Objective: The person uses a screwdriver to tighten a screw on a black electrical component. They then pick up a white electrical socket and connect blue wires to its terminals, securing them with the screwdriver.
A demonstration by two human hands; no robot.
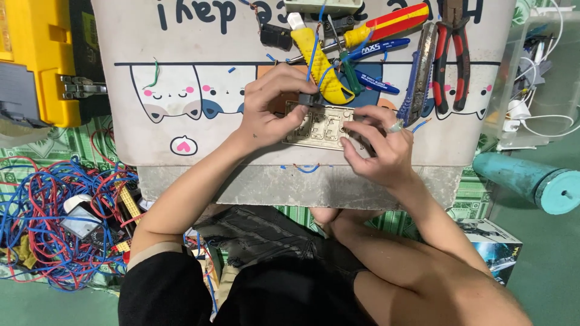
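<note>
A beige wall switch plate (320, 128) lies back side up on a low table with a cartoon-cat cloth (181, 90). My left hand (272, 105) pinches a small dark module (309, 98) at the plate's upper left corner, where a blue wire (313, 51) runs up. My right hand (377, 145), with a ring on one finger, grips the plate's right edge and steadies it.
Behind the plate lie a yellow knife (320, 60), screwdrivers (386, 24), a blue cutter (420, 72) and red-handled pliers (453, 57). A yellow toolbox (36, 60) stands at left, tangled red and blue wires (54, 223) lower left, a teal cylinder (531, 181) right.
</note>
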